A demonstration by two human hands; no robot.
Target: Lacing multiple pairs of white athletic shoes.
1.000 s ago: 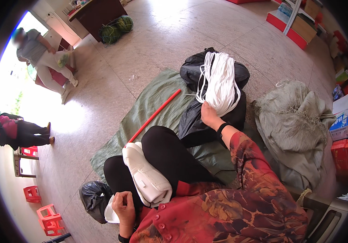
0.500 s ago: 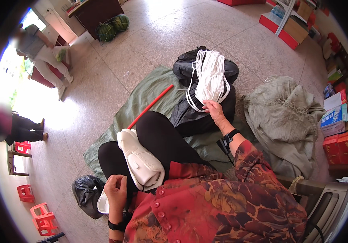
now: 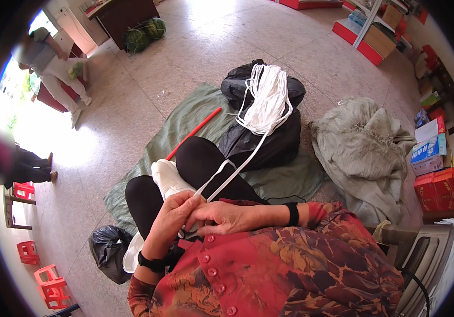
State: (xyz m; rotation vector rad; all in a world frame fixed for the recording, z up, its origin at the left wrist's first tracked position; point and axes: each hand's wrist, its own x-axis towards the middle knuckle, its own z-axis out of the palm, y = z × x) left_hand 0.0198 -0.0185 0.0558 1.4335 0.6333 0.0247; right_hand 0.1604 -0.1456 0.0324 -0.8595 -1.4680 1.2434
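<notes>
A thick bundle of white cord (image 3: 269,100) lies over a black plastic bag (image 3: 266,140) in front of my crossed legs. Two strands of that cord (image 3: 232,171) run from the bundle down to my lap. My left hand (image 3: 171,222) and my right hand (image 3: 221,217) meet there, both pinching the cord ends close to my chest. A black band sits on each wrist. A white shoe (image 3: 169,177) rests against my black-clad knee.
A green tarp (image 3: 179,121) with a red stick (image 3: 194,132) covers the tiled floor. A grey sack (image 3: 364,150) lies right, cartons (image 3: 438,169) beyond. A small black bag (image 3: 108,251) and red stools (image 3: 53,285) sit left. Other people stand far left.
My right hand left the cord bundle and came back to my lap, drawing strands with it. My left hand rose to meet it, and both now hold the cord.
</notes>
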